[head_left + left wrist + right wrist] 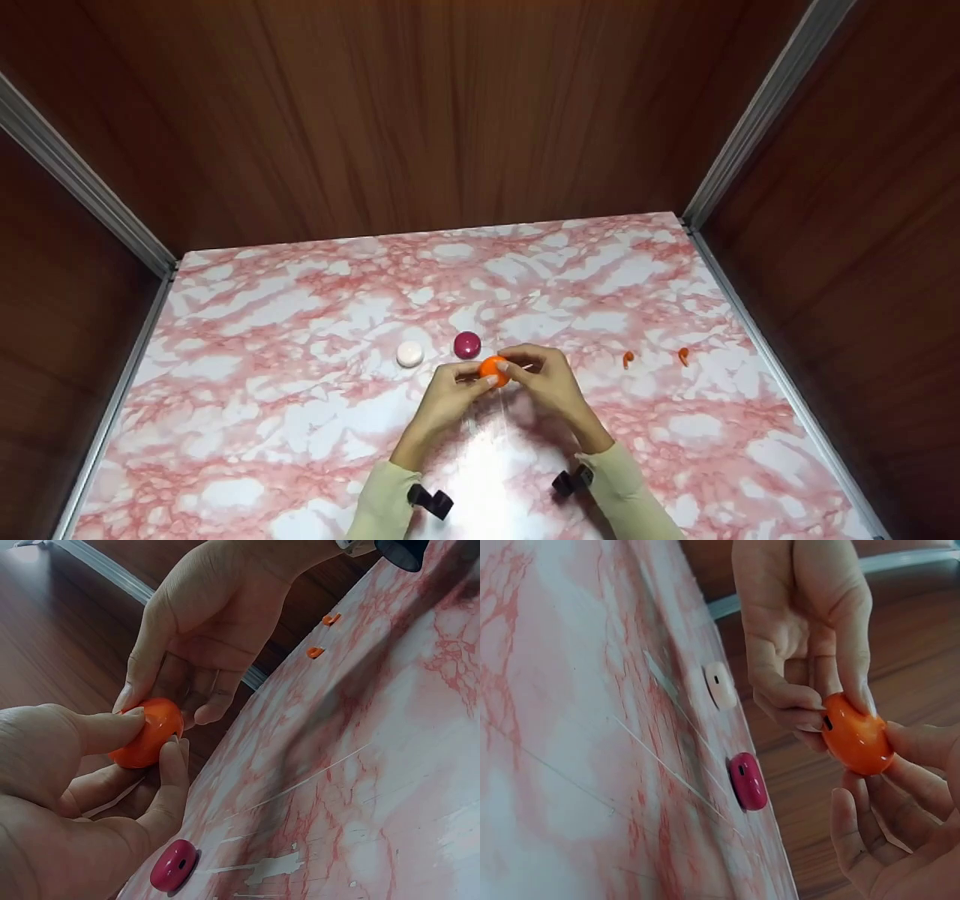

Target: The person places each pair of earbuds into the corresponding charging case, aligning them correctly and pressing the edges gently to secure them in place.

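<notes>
An orange earbud case (493, 369), rounded and glossy, is held up over the table between both hands. My left hand (450, 394) pinches it from one side, the thumb on top and fingertips by the small dark port, as the right wrist view shows. From the other side my right hand (551, 381) grips it with thumb and fingers, its thumb near the left thumb in the left wrist view. Just beyond the hands sits a dark pink earbud case (466, 345), with a white earbud case (410, 353) to its left. Two orange earbuds (628, 359) lie apart on the right.
The table (262, 420) has a red and white marbled top with scuffed, torn-looking lines in the wrist views. Dark wood panels (420, 120) and metal rails (772, 105) enclose its back and sides.
</notes>
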A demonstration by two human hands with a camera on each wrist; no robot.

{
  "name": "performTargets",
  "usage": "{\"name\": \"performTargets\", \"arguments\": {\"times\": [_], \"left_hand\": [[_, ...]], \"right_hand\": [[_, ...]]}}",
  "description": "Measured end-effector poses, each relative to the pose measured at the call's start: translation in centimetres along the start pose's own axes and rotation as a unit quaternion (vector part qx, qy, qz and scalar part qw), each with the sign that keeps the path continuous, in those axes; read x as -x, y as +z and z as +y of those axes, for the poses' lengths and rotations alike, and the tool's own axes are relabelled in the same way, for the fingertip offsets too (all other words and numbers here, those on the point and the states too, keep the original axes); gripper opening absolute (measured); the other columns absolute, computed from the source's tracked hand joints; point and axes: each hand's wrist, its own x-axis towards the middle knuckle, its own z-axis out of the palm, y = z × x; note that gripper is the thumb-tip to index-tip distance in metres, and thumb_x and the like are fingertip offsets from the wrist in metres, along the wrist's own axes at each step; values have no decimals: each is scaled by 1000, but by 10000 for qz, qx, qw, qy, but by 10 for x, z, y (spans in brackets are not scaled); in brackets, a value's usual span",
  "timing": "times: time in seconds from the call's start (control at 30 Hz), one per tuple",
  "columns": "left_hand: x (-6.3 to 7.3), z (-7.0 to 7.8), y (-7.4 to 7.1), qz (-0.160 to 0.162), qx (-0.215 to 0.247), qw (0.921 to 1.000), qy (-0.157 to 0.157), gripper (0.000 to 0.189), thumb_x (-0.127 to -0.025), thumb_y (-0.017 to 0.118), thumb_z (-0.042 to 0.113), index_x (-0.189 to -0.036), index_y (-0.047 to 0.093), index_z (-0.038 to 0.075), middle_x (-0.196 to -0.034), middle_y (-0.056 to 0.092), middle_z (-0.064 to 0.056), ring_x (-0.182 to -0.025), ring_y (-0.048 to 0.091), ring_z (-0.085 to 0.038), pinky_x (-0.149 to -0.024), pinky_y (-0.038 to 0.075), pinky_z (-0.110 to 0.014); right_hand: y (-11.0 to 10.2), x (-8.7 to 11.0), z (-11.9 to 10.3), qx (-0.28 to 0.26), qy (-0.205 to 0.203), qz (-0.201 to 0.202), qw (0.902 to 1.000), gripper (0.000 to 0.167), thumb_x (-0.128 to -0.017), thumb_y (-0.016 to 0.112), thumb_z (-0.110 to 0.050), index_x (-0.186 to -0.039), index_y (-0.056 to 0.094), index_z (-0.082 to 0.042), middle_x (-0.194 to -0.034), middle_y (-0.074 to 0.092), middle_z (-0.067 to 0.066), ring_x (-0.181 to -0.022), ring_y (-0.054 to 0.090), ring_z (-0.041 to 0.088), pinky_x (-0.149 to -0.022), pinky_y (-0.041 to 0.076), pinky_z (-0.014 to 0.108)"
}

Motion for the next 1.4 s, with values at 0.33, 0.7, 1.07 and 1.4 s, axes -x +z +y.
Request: {"name": "performTargets", "arguments": {"times": [0.33, 0.7, 1.07, 1.4], "left_hand": [[2, 0, -1, -37, 202, 9998, -88, 32, -99, 73, 11, -125, 73, -7, -118, 76, -25, -99, 77, -19, -94, 64, -41], [-1, -4, -3, -114, 255, 9995, -113, 34, -99, 71, 8, -128, 70, -9, -121, 75, -27, -102, 77, -23, -96, 63, -45], [1, -1, -3, -169, 180, 9997, -39, 34, -100, 72, 12, -127, 72, -7, -121, 75, -26, -101, 77, -19, -100, 60, -52], [2, -1, -4, -141, -61, 9999, 58, 32, -99, 73, 13, -126, 73, -4, -121, 76, -25, -102, 77, -19, -93, 64, -34]], "right_hand": [[3, -1, -1, -47, 38, -54, 10000, 24, -96, 77, -15, -116, 78, -1, -111, 80, 17, -96, 75, 17, -85, 60, 25], [5, -3, -1, -55, 119, -75, 9999, 28, -96, 78, -16, -116, 77, 4, -110, 79, 19, -92, 73, 11, -82, 59, 22], [4, -3, -1, -11, 139, -58, 9999, 27, -96, 78, -15, -116, 77, 3, -108, 79, 19, -92, 73, 14, -81, 59, 23], [4, -4, -1, -251, 306, -139, 9991, 24, -96, 77, -14, -114, 78, 2, -111, 78, 20, -92, 73, 11, -81, 60, 22]]}}
